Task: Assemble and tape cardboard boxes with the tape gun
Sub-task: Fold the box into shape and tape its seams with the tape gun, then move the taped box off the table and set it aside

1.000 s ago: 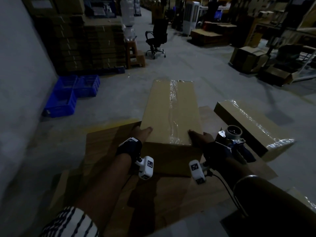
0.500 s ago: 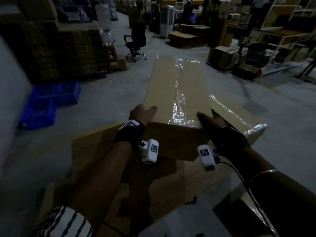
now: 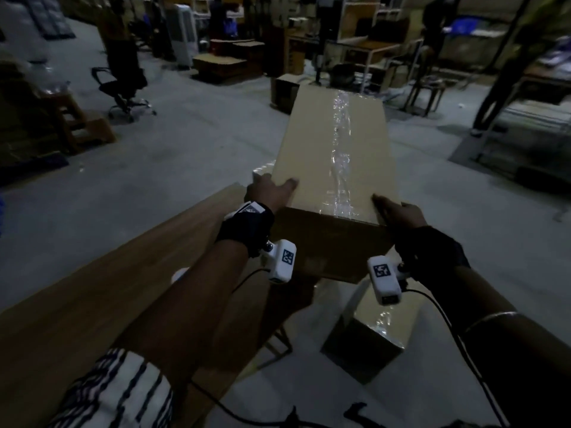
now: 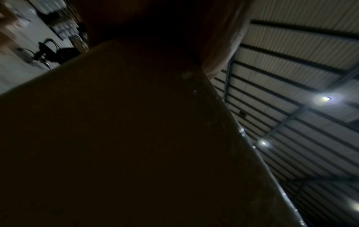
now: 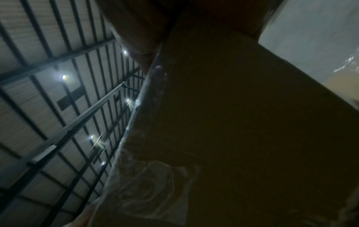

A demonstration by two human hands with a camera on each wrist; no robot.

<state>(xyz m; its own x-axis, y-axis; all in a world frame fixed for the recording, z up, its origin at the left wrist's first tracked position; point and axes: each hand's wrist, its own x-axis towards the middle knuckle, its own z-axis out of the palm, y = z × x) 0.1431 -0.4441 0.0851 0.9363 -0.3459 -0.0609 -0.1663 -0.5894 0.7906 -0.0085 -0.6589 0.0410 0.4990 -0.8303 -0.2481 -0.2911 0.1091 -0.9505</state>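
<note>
Over at about 9 o'clock there's the wooden tabletop (image 3: 102, 291), running up toward the middle of the shot. Left hand (image 3: 268, 193) has its grip on the near left corner of the long cardboard box (image 3: 312, 156), thumb lying flat on top and the other fingers wrapped down the side, out of sight. The box is held up in the air dead center, stretching away toward 12 o'clock, with a wrinkly strip of clear tape (image 3: 340, 143) running down its top seam. Right hand (image 3: 398, 211) grips the near right corner the same way, thumb on top, rest of the fingers hidden round the edge. Down at 5 o'clock a second taped box (image 3: 370, 341) sits on the grey floor (image 3: 191, 143). Both wrist views are mostly dark cardboard (image 4: 136, 138) plus ceiling lights (image 5: 64, 76).
</note>
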